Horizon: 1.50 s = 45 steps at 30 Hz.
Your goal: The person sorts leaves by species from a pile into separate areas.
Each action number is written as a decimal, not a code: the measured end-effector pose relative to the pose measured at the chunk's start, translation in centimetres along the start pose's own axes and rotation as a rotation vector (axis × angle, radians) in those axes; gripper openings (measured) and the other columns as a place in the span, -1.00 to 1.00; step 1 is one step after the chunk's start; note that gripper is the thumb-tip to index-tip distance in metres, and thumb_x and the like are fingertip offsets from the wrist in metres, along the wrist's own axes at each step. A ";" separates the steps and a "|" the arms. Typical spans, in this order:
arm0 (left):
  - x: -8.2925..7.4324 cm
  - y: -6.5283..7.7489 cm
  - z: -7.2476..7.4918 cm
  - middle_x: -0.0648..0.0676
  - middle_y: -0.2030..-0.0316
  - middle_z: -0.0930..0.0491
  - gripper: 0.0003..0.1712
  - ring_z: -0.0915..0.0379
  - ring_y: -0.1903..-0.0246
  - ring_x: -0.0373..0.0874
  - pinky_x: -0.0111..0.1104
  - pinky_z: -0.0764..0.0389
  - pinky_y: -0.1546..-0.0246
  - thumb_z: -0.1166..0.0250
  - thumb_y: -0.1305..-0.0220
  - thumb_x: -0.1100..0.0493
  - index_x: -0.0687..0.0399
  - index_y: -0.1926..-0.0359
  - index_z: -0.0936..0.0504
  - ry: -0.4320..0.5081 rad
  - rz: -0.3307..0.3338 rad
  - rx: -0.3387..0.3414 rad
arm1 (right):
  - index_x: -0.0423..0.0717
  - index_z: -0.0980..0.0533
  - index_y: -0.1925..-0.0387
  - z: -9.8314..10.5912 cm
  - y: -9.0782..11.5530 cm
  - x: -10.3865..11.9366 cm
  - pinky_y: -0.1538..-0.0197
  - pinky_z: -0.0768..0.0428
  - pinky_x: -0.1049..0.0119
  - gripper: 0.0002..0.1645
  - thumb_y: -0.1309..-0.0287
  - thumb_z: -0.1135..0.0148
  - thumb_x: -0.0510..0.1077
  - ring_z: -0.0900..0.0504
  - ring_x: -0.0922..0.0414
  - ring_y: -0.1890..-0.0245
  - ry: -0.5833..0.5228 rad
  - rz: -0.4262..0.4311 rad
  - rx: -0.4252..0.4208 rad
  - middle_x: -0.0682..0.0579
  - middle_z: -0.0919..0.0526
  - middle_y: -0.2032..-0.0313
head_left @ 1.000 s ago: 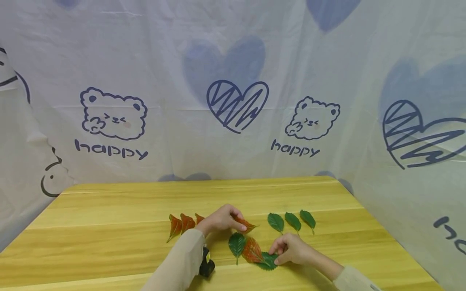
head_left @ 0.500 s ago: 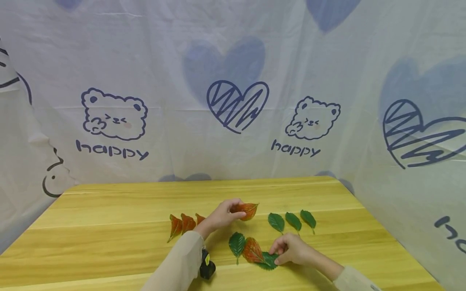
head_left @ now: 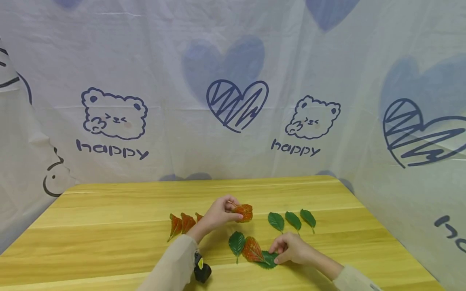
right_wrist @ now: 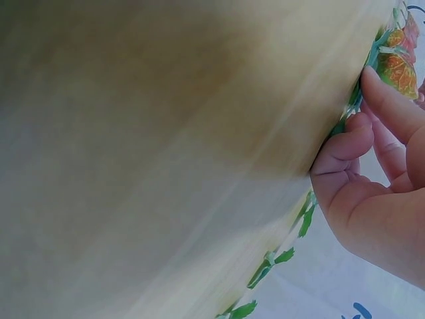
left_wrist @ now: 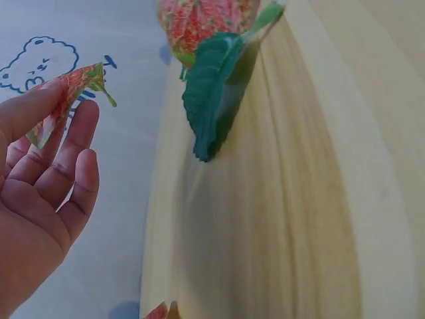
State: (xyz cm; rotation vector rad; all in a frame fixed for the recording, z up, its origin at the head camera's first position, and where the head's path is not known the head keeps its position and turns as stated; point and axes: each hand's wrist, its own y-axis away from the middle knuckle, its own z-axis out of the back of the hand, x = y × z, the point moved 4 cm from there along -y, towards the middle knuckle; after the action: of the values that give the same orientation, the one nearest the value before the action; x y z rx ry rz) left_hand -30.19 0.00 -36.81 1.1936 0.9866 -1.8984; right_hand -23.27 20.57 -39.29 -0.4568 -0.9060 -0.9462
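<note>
My left hand (head_left: 218, 213) holds a red leaf (head_left: 245, 213) between thumb and fingers, above the table. In the left wrist view the held red leaf (left_wrist: 78, 81) shows a short green stem, and the other fingers curve loosely. Below this hand lie a green leaf (head_left: 237, 243) and an orange-red leaf (head_left: 251, 249), side by side. The orange-red leaf's stem end overlaps a second green leaf (head_left: 268, 261). My right hand (head_left: 295, 250) pinches that second leaf's right edge with thumb and forefinger, low at the tabletop; the fingers hide part of it.
Three green leaves (head_left: 293, 220) lie in a row at the right, behind my right hand. Red leaves (head_left: 187, 223) form another row at the left, partly behind my left forearm. The wooden table (head_left: 109, 238) ends at a printed white curtain (head_left: 174, 121).
My left hand has lifted the red leaf from near the middle leaves and drawn it back and slightly left, turning it. The right hand and the leaves on the table stay where they were.
</note>
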 end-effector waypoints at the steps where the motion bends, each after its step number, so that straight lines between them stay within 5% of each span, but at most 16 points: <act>1: 0.0 0.1 0.2 -0.03 0.62 -0.38 -0.74 -0.19 0.63 -0.25 -0.44 -0.30 0.57 -0.29 -0.04 0.38 0.32 0.25 -0.40 0.007 0.003 -0.009 | -0.35 -0.57 0.44 0.0 0.0 0.0 0.55 -0.32 0.53 -0.82 0.23 -0.33 -0.46 -0.33 0.27 0.59 0.002 -0.001 -0.001 0.08 -0.42 0.62; 9: -0.3 0.7 1.3 0.02 0.56 -0.44 -0.72 -0.34 0.57 -0.20 -0.22 -0.45 0.44 -0.27 -0.04 0.41 0.35 0.24 -0.37 0.065 0.000 -0.056 | -0.34 -0.56 0.45 0.0 -0.1 0.1 0.55 -0.32 0.52 -0.82 0.23 -0.33 -0.46 -0.33 0.26 0.59 0.016 -0.007 -0.002 0.08 -0.42 0.61; 17: -1.1 1.4 2.2 0.10 0.44 -0.53 -0.80 -0.50 0.49 -0.08 -0.23 -0.56 0.39 -0.26 -0.08 0.38 0.32 0.29 -0.41 0.108 -0.031 -0.092 | -0.35 -0.56 0.44 0.0 0.0 0.0 0.57 -0.29 0.53 -0.83 0.21 -0.33 -0.46 -0.30 0.26 0.59 0.007 -0.017 0.001 0.08 -0.40 0.62; 25: -1.9 2.7 3.6 0.11 0.37 -0.56 -0.89 -0.53 0.51 -0.08 -0.08 -0.54 0.41 -0.25 -0.12 0.30 0.29 0.33 -0.60 -0.057 -0.025 -0.057 | -0.33 -0.56 0.44 -0.1 0.0 0.0 0.58 -0.28 0.52 -0.83 0.21 -0.34 -0.44 -0.30 0.25 0.59 0.011 -0.014 0.001 0.09 -0.39 0.61; 30: -2.2 3.7 4.4 0.09 0.34 -0.54 -0.84 -0.51 0.55 -0.10 -0.08 -0.54 0.42 -0.30 -0.06 0.29 0.25 0.28 -0.61 -0.078 0.049 -0.050 | -0.33 -0.56 0.44 -0.1 -0.1 0.1 0.58 -0.27 0.52 -0.82 0.22 -0.34 -0.44 -0.30 0.26 0.60 0.017 -0.012 0.004 0.08 -0.40 0.62; 45: -3.3 6.6 7.0 0.20 0.32 -0.60 -0.76 -0.51 0.51 -0.11 -0.15 -0.55 0.54 -0.28 -0.07 0.33 0.37 0.21 -0.61 -0.183 0.105 -0.054 | -0.32 -0.55 0.44 -0.1 -0.1 0.1 0.59 -0.28 0.52 -0.82 0.21 -0.34 -0.44 -0.30 0.26 0.61 0.011 0.000 0.011 0.08 -0.40 0.61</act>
State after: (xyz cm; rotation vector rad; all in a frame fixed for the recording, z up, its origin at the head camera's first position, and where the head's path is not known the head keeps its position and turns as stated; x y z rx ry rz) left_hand -26.33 -8.79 -33.31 1.0009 0.8546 -1.8490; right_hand -23.23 20.41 -39.31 -0.4419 -0.9007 -0.9423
